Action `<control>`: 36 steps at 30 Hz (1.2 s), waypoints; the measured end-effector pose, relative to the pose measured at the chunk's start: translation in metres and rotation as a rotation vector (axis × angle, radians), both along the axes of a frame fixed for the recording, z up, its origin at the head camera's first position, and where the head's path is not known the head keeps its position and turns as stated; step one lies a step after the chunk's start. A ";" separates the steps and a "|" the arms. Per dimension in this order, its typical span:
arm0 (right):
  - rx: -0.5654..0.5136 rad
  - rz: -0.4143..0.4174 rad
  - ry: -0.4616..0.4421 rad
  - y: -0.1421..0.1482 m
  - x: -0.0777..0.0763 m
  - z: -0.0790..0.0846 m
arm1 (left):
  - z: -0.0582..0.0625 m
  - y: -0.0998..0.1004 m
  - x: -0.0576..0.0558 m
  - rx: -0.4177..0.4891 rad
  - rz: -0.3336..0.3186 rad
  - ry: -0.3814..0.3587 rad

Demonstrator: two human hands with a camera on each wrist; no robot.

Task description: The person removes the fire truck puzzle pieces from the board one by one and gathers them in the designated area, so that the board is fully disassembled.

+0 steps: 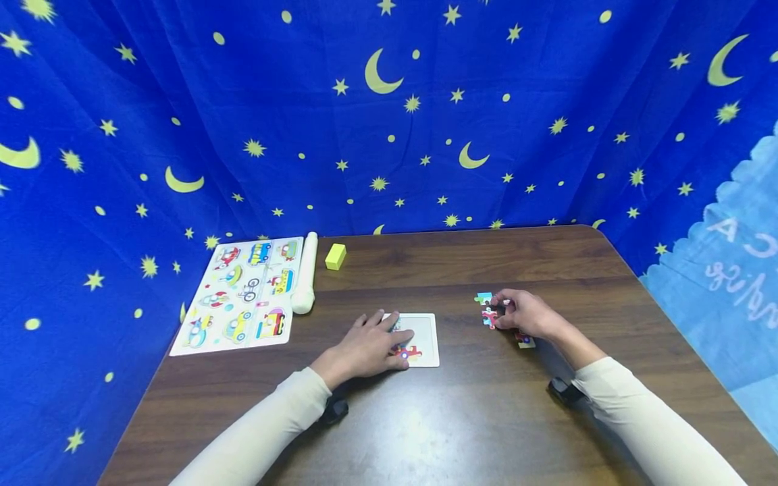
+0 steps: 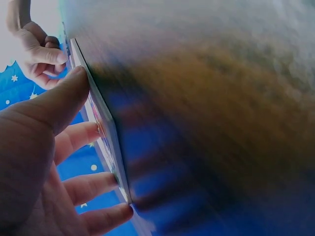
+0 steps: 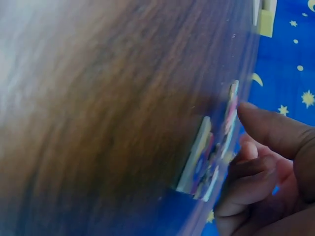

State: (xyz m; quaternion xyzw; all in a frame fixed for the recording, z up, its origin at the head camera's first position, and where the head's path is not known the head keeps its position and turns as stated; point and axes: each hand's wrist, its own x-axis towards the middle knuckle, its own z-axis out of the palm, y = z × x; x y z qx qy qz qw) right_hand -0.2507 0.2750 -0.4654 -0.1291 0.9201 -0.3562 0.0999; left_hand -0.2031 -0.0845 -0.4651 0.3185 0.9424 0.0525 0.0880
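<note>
Your left hand (image 1: 367, 345) is spread, fingers fairly straight, on the puzzle tray (image 1: 428, 344). Right of the tray, your right hand (image 1: 530, 314) bends over loose puzzle pieces (image 1: 489, 318); can't tell if gripping.

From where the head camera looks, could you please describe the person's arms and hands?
The long, off-white fabric left sleeve and matching off-white right sleeve look plain, without visible markings. A small black device shows at the left wrist, another small black device at the right. The left hand and right hand wear no gloves; no cables show.
</note>
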 end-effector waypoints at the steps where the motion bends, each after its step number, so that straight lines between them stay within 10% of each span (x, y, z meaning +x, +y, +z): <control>1: -0.004 -0.005 0.009 -0.001 0.000 0.001 | 0.000 -0.001 0.000 0.001 -0.001 0.001; 10: -0.120 0.120 0.019 -0.055 0.017 0.007 | 0.003 -0.018 -0.004 0.021 0.079 -0.014; 17: 0.010 0.306 0.031 -0.122 0.035 0.005 | -0.001 -0.029 -0.008 0.023 0.109 -0.053; 36: 0.178 0.327 0.144 -0.157 0.046 0.002 | -0.002 -0.024 -0.004 -0.005 0.129 -0.023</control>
